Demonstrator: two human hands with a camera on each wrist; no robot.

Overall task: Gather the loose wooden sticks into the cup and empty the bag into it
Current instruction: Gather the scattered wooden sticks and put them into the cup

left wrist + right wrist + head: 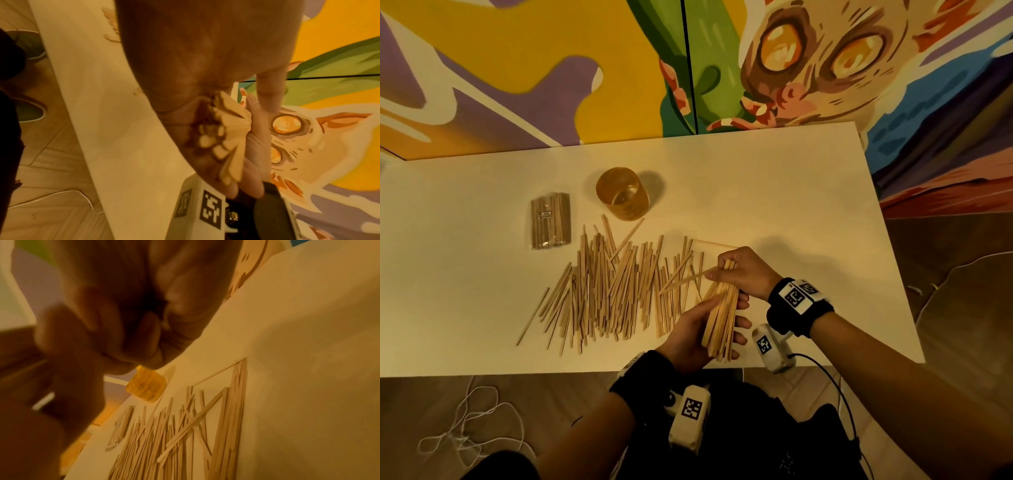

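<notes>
- Two hands meet over the near right part of the white table (pixel 791 178), lower centre-right of the head view.
- Left hand (pixel 690 337): fingers curled round a bundle of sticks (pixel 720 318), which fans downward toward the table's near edge. Left wrist view shows the stick ends (pixel 222 134) bunched against the palm.
- Right hand (pixel 743 272): just above the left, fingers closed on the top of the same bundle, with one thin stick (pixel 690 278) poking out to the left from its fingertips. Right wrist view is blurred; fingers (pixel 131 337) look curled, but what they hold is hidden there.
- Loose sticks (pixel 609 287): a wide scatter lying flat, mostly pointing away from the viewer, filling the middle of the frame to the left of the hands. A few cross the others at a slant.
- Cup (pixel 622 193): clear amber, upright, above the scatter, centre-left; seemingly no sticks inside. Also seen in the right wrist view (pixel 147 387), beyond the pile.
- Bag (pixel 550 220): clear packet full of sticks with a small label, flat on the table just left of the cup, apart from it.
- Painted wall (pixel 551 68) behind the table; white cord (pixel 469 428) on the floor, lower left.
</notes>
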